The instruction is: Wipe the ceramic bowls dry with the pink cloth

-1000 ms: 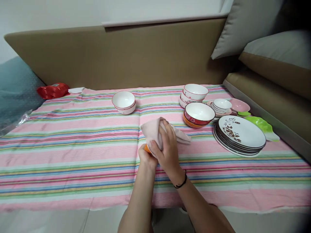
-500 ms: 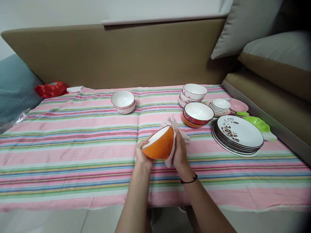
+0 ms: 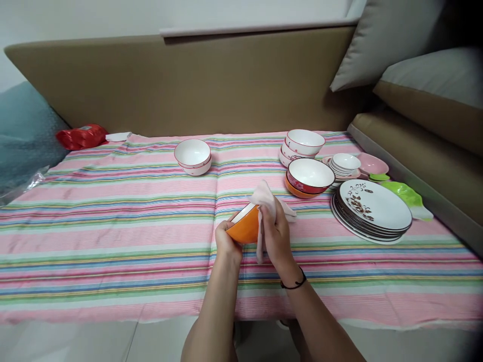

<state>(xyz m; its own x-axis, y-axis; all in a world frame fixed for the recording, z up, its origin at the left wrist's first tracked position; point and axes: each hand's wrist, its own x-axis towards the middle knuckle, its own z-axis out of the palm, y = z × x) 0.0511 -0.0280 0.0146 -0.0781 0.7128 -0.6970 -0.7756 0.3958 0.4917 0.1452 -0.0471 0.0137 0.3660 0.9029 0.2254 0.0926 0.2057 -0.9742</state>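
Note:
An orange bowl (image 3: 244, 227) with a white inside is tilted on its side above the striped cloth. My left hand (image 3: 227, 240) grips its left rim, thumb over the edge. In my right hand (image 3: 277, 231) is a pale pink cloth (image 3: 263, 193), pressed against the bowl's right side and covering part of the rim. The cloth hides where my right fingertips meet the bowl. To the right of my hands stands a red bowl (image 3: 310, 173) nested in another orange bowl (image 3: 296, 191).
Two white bowls (image 3: 193, 153) are stacked at back centre. Further right are stacked white bowls (image 3: 305, 141), small white dishes (image 3: 346, 162), a pile of patterned plates (image 3: 377, 206), a pink dish (image 3: 373, 165) and a green leaf-shaped dish (image 3: 405, 195). A red package (image 3: 82, 137) lies far left.
My right hand with the cloth has shifted up over the bowl's rim, covering more of its right side. The bowl has tilted slightly, still in my left hand.

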